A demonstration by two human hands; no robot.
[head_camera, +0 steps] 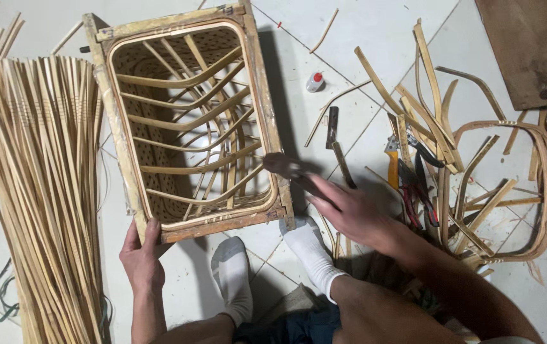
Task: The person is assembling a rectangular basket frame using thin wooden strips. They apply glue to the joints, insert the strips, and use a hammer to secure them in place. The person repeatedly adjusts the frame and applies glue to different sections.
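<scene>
- Basket [190, 121]: a rectangular bamboo frame standing on the tiled floor [363, 38], its opening toward the camera. Its long axis runs from the person's feet away up the picture, tilted slightly left. It probably handles as light and stiff; the thick rim is the sound place to hold, since the thin curved ribs inside look easy to snap.
- Bundle of strips [37, 191]: long, thin bamboo lying left of the basket, parallel to its long side.
- Right hand [350, 213]: closed around the handle of a tool [286, 169], whose blurred head meets the basket's right rim near the lower corner.
- Left hand [141, 258]: fingers clasp the rim at the lower left corner, steadying it.
</scene>
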